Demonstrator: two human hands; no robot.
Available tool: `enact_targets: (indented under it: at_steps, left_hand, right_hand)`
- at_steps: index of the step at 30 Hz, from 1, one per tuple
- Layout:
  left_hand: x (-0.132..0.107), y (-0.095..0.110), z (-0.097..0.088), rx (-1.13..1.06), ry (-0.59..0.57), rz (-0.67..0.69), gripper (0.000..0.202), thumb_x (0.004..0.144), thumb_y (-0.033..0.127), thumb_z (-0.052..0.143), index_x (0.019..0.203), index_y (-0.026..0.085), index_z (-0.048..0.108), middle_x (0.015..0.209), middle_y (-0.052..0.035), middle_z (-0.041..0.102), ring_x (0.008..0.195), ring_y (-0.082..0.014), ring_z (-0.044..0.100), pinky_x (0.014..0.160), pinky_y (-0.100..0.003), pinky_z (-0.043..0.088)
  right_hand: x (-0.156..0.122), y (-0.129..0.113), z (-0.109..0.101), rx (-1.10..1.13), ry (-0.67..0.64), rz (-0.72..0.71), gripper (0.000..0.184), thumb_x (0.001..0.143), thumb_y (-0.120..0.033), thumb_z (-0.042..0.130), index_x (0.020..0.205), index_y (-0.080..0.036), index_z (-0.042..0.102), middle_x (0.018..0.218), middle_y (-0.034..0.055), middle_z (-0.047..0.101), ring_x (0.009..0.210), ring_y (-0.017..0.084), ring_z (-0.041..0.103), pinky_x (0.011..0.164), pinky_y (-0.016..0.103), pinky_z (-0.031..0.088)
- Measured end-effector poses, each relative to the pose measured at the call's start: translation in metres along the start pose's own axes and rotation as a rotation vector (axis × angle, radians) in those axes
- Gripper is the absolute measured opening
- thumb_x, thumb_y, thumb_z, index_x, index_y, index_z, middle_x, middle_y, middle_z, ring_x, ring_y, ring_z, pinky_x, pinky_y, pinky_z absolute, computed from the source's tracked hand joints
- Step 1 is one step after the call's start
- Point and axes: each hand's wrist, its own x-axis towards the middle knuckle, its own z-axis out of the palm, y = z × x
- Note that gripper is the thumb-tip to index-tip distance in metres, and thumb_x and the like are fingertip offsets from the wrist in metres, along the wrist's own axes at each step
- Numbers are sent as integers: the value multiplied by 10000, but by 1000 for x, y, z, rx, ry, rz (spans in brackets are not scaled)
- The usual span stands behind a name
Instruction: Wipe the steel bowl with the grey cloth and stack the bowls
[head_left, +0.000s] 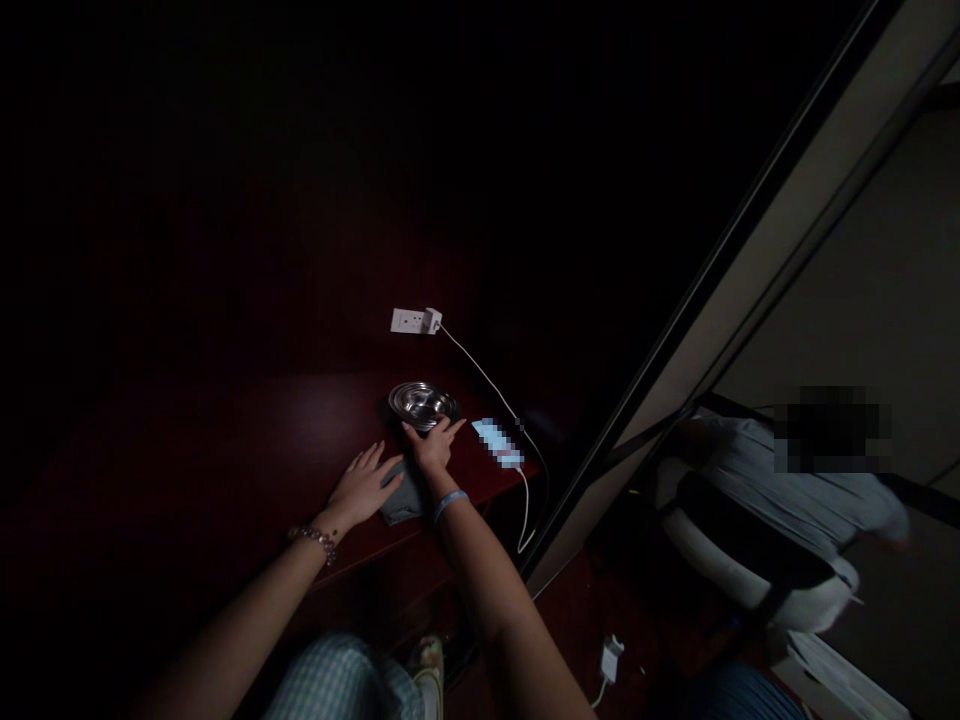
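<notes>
Head view: touching near rim of metal bowl [421, 402] on desk [285, 430] with right hand [433, 449], perhaps pinching, hard to tell; spreading left hand [361, 492] by gray cloth [405, 498]; ideally holding bowl level.

The shiny metal bowl [420, 402] sat upright on the dark reddish desk [300, 430], its open side up; concentric rings showed around its mouth, though whether other bowls were nested there could not be told. The grey cloth [403, 497], partly hidden, lay flat nearer the desk's front edge.
</notes>
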Motion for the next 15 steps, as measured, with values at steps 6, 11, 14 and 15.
enact_targets:
  at_steps: [6, 11, 14, 15]
  left_hand:
    - [-2, 0, 0, 34, -3, 3, 565, 962, 478, 452, 1440, 234, 630, 1643, -143, 441, 1553, -324, 339, 1269, -493, 197]
    - [-3, -1, 4, 16, 36, -9, 573, 963, 504, 452, 1441, 248, 637, 1652, -143, 426, 1547, -331, 348, 1266, -494, 201]
    - [-3, -2, 4, -5, 40, -12, 561, 953, 510, 478, 1428, 264, 649, 1648, -136, 434, 1543, -333, 355, 1260, -496, 217]
    - [-3, -2, 4, -2, 37, -18, 560, 953, 511, 481, 1430, 269, 647, 1649, -134, 434, 1541, -333, 359, 1257, -499, 225]
  right_hand:
    - [26, -5, 2, -32, -23, 25, 896, 808, -616, 753, 1477, -116, 425, 1705, 339, 3, 1365, 426, 572, 1094, 498, 460]
    - [47, -4, 11, -26, -1, 15, 888, 812, -623, 749, 1474, -120, 435, 1701, 350, -1, 1383, 430, 553, 1148, 526, 388]
    - [55, -3, 16, -21, 6, 8, 895, 822, -619, 740, 1481, -99, 430, 1695, 366, -14, 1435, 447, 490, 1169, 552, 345]
    - [57, -3, 17, -19, 3, 9, 898, 824, -617, 739, 1485, -96, 427, 1694, 368, -21, 1443, 448, 479, 1176, 556, 332]
